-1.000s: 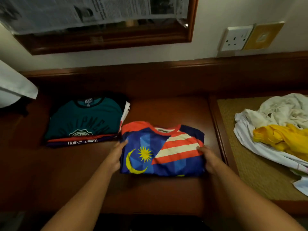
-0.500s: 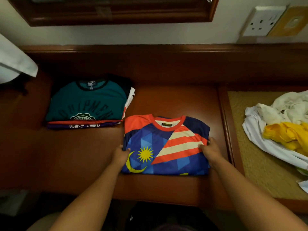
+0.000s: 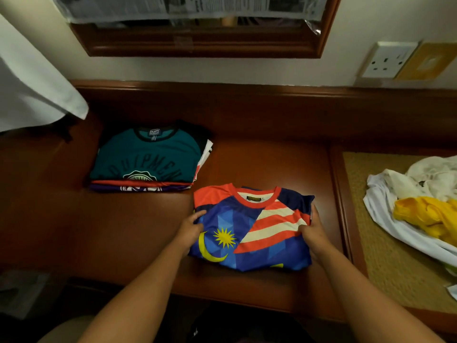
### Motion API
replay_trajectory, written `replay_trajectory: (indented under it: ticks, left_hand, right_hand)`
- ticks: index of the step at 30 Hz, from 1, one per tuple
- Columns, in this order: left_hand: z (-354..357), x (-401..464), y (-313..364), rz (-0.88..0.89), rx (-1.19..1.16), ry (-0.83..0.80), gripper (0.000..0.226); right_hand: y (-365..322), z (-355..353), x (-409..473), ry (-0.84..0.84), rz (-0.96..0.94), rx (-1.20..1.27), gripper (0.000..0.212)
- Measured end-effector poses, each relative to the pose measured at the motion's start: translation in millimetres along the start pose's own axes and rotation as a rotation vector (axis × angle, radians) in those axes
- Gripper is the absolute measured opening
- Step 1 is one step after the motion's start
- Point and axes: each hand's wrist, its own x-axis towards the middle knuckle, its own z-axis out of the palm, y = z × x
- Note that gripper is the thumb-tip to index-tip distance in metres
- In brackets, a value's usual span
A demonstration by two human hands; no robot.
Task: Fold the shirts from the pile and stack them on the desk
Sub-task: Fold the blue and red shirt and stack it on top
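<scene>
A folded flag-print jersey point(image 3: 249, 226) lies at the bench's point(image 3: 138, 231) centre, the left hand point(image 3: 191, 229) and right hand point(image 3: 314, 230) gripping its sides, fingers curled onto the cloth. The folded stack point(image 3: 146, 162) sits at ten o'clock, bare wood between them. At three o'clock the unfolded pile point(image 3: 418, 206) waits on a woven mat point(image 3: 385, 268) beyond a raised wooden edge.

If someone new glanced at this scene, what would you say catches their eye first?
Most likely the bright folded flag-pattern shirt at the desk's front, gripped at its sides by the left hand and right hand. Behind it to the left sits a stack of folded shirts topped by a teal one; a loose white and yellow pile lies far right.
</scene>
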Motion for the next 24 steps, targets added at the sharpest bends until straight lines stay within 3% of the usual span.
replay_trajectory:
  ticks: [4,14,24]
  left_hand:
    - [-6,-20,9,-0.002,-0.032,0.026,0.054]
    - [-67,-51,35,0.086,-0.140,0.074,0.056]
    - [-194,-18,56,0.161,-0.221,0.137,0.060]
  right_hand:
    - [-11,-1,-15,0.002,0.004,0.003,0.069]
    - [-50,35,-43,-0.050,-0.069,0.048,0.060]
    - [-102,148,-57,-0.091,-0.167,0.118,0.061]
